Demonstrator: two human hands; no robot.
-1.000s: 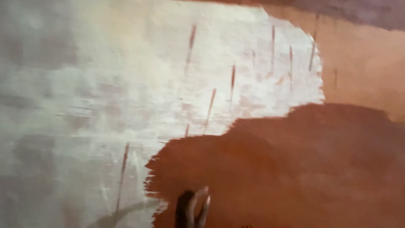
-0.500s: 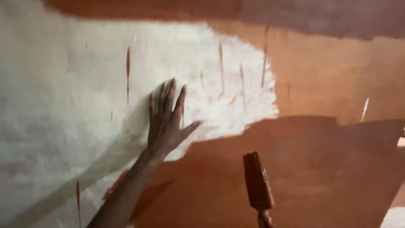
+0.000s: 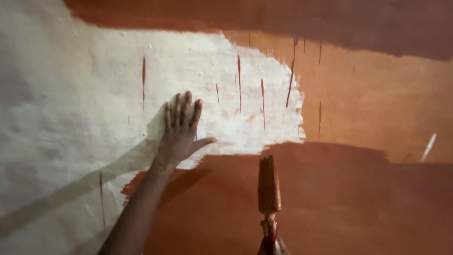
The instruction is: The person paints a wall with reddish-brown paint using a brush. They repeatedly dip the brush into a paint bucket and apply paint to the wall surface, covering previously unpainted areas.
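The rough plaster wall (image 3: 71, 94) was partly painted: wet red-brown along its top and bottom edges, a big white patch left, streaked with thin drips. The left hand (image 3: 181, 130) lay spread flat on the white. The right hand (image 3: 272, 245), barely showing, gripped the paint-soaked bristle brush (image 3: 269, 186) over the painted bottom part.

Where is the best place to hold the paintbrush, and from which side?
Probably the narrow handle at the bottom of the paintbrush, taken from below, where the right hand grips it. The bristles point up, wet with red-brown paint, so the low end is the clean part.
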